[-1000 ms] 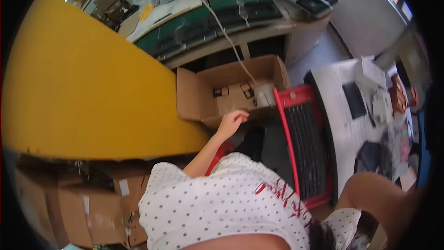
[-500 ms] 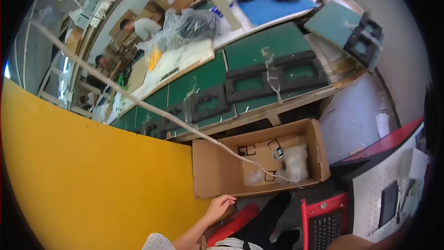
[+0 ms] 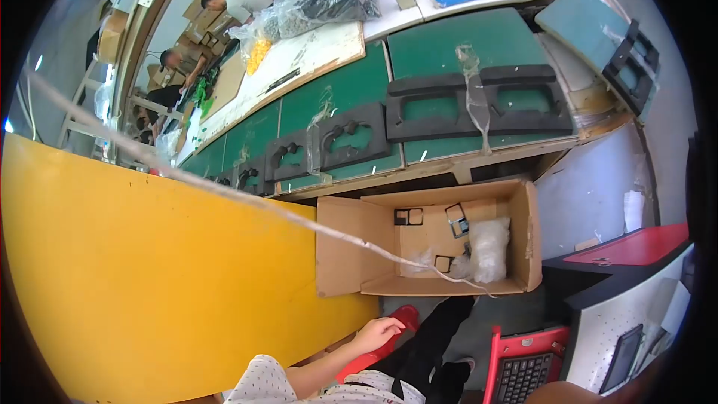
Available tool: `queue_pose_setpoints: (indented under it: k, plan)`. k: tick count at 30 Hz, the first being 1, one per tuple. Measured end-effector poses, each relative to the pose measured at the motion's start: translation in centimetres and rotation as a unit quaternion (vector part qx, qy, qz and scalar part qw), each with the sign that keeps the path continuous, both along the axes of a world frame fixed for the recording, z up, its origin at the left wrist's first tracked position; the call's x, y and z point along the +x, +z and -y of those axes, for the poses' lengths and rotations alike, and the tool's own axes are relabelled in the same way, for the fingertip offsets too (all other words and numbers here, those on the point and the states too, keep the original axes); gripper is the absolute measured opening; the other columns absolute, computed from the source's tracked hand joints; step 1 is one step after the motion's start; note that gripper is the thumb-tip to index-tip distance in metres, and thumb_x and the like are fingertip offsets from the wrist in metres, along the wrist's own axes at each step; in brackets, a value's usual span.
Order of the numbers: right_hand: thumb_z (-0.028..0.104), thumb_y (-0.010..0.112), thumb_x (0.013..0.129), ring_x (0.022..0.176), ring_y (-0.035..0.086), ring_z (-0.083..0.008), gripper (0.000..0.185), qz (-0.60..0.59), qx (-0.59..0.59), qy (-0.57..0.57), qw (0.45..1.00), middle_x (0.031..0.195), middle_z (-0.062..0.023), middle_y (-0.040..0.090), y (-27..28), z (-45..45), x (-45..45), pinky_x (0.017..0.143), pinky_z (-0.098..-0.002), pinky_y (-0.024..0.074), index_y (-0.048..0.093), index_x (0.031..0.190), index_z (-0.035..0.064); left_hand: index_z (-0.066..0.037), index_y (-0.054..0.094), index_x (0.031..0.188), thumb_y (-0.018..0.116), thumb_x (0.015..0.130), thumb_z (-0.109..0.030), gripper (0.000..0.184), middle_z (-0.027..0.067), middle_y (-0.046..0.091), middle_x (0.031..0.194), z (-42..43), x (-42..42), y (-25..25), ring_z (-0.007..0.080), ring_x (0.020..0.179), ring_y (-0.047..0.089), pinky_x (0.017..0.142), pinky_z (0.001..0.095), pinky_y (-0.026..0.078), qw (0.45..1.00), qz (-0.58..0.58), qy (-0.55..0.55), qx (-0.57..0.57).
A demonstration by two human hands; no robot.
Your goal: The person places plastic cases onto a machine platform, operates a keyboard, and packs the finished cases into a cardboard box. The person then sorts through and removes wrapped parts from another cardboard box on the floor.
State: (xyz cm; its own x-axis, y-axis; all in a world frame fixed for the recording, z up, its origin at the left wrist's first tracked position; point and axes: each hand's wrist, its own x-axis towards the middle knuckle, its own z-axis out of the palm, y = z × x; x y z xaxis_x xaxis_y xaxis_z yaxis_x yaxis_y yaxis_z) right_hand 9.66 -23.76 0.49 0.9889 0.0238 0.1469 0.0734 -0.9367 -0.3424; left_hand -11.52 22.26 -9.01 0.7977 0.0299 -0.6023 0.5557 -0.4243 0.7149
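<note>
My left hand (image 3: 380,333) hangs over the floor in front of my dark-trousered legs, its fingers loosely bent with nothing seen in them. Nearest to it are a red object (image 3: 404,318) just beyond the fingers and the near side of an open cardboard box (image 3: 344,247). Inside the box lie several thin dark frames (image 3: 457,221) and a clear plastic bag of whitish material (image 3: 490,251). At the bottom right shows only part of my right arm (image 3: 565,393); the right hand is not visible.
A yellow panel (image 3: 164,277) fills the left. Behind the box stands a bench with green tops (image 3: 456,41) and black foam frames (image 3: 426,108). A pale cord (image 3: 299,219) crosses the view. To the right are a red-framed keyboard (image 3: 523,378) and a white pegboard surface (image 3: 598,337). Two people work far back.
The view has shifted, so the bench and box sit slightly higher and further right. My left hand has moved a little right and down in view, away from the box's edge.
</note>
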Motion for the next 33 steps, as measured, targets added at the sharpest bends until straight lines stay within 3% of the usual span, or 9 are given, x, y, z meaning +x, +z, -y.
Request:
queue_pose_setpoints:
  k: [9,17,20,21,24,27,28,29,33]
  plan:
    - [0.033,0.045,0.080,0.058,0.047,-0.0139,0.022,0.280,0.004,-0.078,0.957,0.072,-0.0017,0.058,17.2,3.5,-16.8,0.051,-0.0275,0.0330,0.053,0.088,0.0142,-0.007,0.060,0.091,0.051,0.077,-0.012,0.017,0.0124,0.062,0.084,5.2,2.2,4.0,0.0266,0.078,0.059,0.069,0.0341,0.046,0.972,0.103,-0.206,0.035]
    - [0.032,0.042,0.080,0.059,0.046,-0.0131,0.022,0.684,0.029,-0.027,0.729,0.072,-0.0004,0.060,33.6,-0.1,-41.7,0.051,-0.0276,0.0317,0.058,0.081,0.0177,-0.002,0.058,0.092,0.046,0.078,-0.003,0.019,0.0126,0.061,0.079,18.6,0.3,8.2,0.0227,0.074,0.060,0.067,0.0294,0.046,0.905,0.194,-0.372,-0.077]
    - [0.028,0.036,0.084,0.054,0.046,-0.0137,0.026,0.779,0.157,-0.067,0.603,0.071,-0.0034,0.059,30.9,-0.8,-42.8,0.047,-0.0273,0.0326,0.058,0.082,0.0148,-0.001,0.058,0.092,0.046,0.080,-0.003,0.017,0.0131,0.062,0.079,24.0,-2.2,9.1,0.0207,0.075,0.061,0.067,0.0281,0.046,0.855,0.232,-0.453,-0.101]
    - [0.024,0.038,0.083,0.054,0.046,-0.0152,0.025,0.755,0.192,-0.059,0.624,0.071,-0.0080,0.059,28.2,1.4,-44.9,0.047,-0.0271,0.0367,0.056,0.083,0.0071,-0.001,0.058,0.092,0.046,0.081,-0.003,0.017,0.0130,0.061,0.079,25.8,-2.5,9.4,0.0204,0.075,0.061,0.067,0.0279,0.046,0.845,0.236,-0.467,-0.111]
    - [0.007,0.050,0.079,0.055,0.053,-0.0146,0.015,0.615,0.179,-0.445,0.626,0.072,-0.0115,0.058,20.6,5.7,-49.2,0.054,-0.0242,0.0454,0.057,0.085,-0.0054,-0.001,0.058,0.092,0.045,0.082,-0.003,0.017,0.0127,0.061,0.081,28.9,-4.9,10.6,0.0196,0.075,0.061,0.066,0.0272,0.046,0.828,0.238,-0.490,-0.135]
    - [0.009,0.052,0.080,0.064,0.056,-0.0101,0.015,0.314,0.277,-0.582,0.697,0.076,-0.0056,0.061,9.3,11.2,-53.3,0.059,-0.0226,0.0450,0.062,0.090,0.0027,-0.001,0.058,0.093,0.045,0.081,-0.002,0.017,0.0126,0.061,0.083,30.6,-6.8,9.5,0.0196,0.076,0.061,0.067,0.0274,0.046,0.832,0.231,-0.480,-0.157]
    - [0.008,0.053,0.079,0.067,0.058,-0.0133,0.015,0.257,0.152,-0.593,0.748,0.076,-0.0090,0.062,7.9,11.8,-52.9,0.062,-0.0248,0.0458,0.061,0.089,0.0007,-0.001,0.058,0.093,0.045,0.081,-0.002,0.017,0.0126,0.061,0.082,30.9,-7.2,9.8,0.0200,0.076,0.061,0.067,0.0276,0.046,0.822,0.233,-0.498,-0.150]
    - [0.009,0.054,0.078,0.070,0.060,-0.0164,0.016,0.238,0.217,-0.582,0.747,0.079,-0.0113,0.062,5.4,13.0,-52.7,0.066,-0.0258,0.0460,0.061,0.090,0.0010,-0.001,0.058,0.093,0.046,0.081,-0.001,0.017,0.0127,0.061,0.082,31.4,-7.6,10.1,0.0204,0.076,0.061,0.067,0.0277,0.046,0.813,0.236,-0.513,-0.143]
    - [0.012,0.057,0.073,0.082,0.059,-0.0215,0.021,0.217,0.128,-0.476,0.843,0.088,-0.0114,0.062,-1.4,20.5,-47.8,0.073,-0.0296,0.0451,0.061,0.092,0.0029,-0.001,0.058,0.092,0.046,0.080,-0.001,0.017,0.0131,0.060,0.082,32.6,-8.6,10.5,0.0223,0.076,0.060,0.067,0.0285,0.046,0.790,0.264,-0.538,-0.131]
